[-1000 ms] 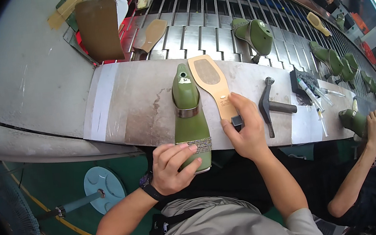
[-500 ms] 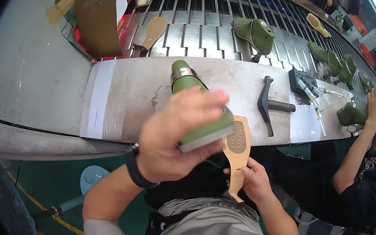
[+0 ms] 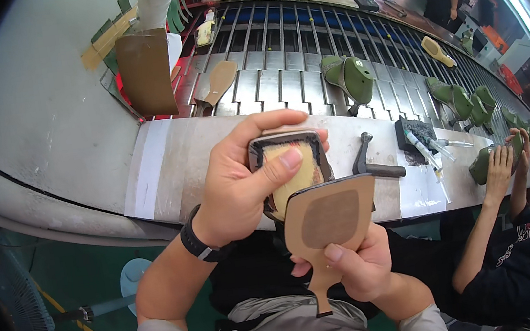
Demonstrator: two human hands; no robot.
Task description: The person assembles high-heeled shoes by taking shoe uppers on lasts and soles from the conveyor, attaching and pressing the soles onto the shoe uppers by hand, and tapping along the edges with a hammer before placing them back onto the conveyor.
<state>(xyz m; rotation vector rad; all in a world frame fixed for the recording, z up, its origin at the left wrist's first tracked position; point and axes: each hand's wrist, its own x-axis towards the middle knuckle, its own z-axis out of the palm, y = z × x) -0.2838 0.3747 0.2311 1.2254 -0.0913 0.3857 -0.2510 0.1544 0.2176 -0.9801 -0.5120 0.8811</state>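
My left hand (image 3: 231,183) grips a lasted shoe (image 3: 285,193) with its underside turned up. That underside is pale yellow with a dark rim, and my thumb presses on it while the fingers wrap round the far side. My right hand (image 3: 363,262) holds a tan shoe sole (image 3: 299,224) by its narrow part, thumb on top. A darker brown oval marks the sole's broad end, which overlaps the near edge of the shoe in view. Whether the two touch, I cannot tell. The shoe's upper is hidden.
A hammer (image 3: 381,170) lies on the bench, beside a black block (image 3: 415,139) and several syringes (image 3: 427,153). Beyond runs a roller conveyor with a green shoe (image 3: 353,78) and another tan sole (image 3: 220,81). A co-worker's hands (image 3: 498,170) handle a green shoe at right.
My left hand has turned the green shoe underside up. The sole in my right hand has risen beside it and now shows its other face.
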